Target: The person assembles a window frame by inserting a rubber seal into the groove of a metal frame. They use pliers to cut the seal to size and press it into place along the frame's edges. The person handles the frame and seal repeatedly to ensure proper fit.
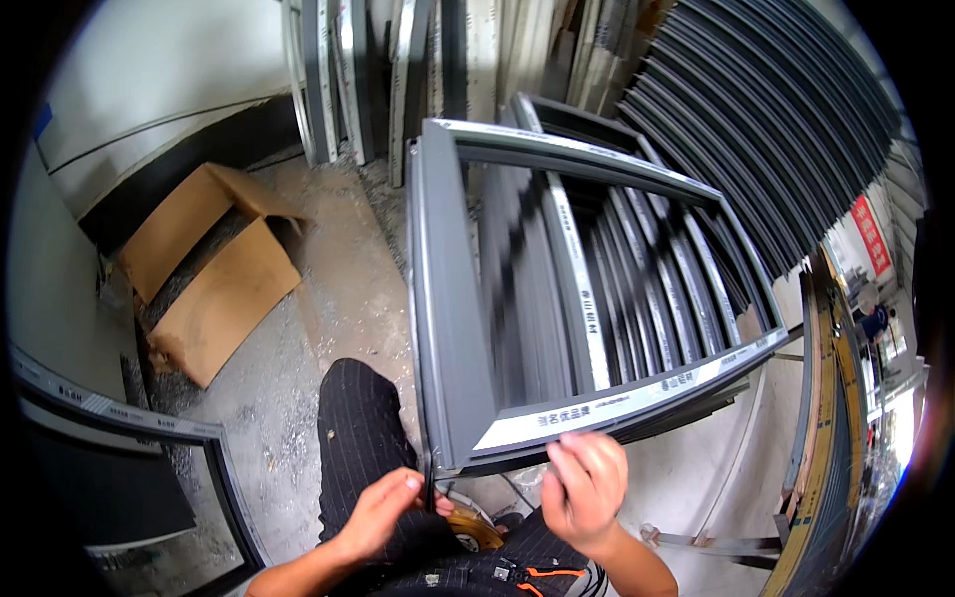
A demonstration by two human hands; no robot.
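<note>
Grey rectangular frame (456,318), tilted, fills the centre of the picture. At lower left stands another dark frame (237,502); above it sits an open cardboard box (234,303). At lower centre, my left hand (378,515) pinches what looks like a thin black strip (430,490) by the grey frame's near left corner. Rightward, my right hand (589,490) is loosely curled at the near rail; I cannot tell whether it grips anything. All four sides appear joined, so assembly looks done; printed film (637,393) remains on the rails. What else is left, I cannot tell.
</note>
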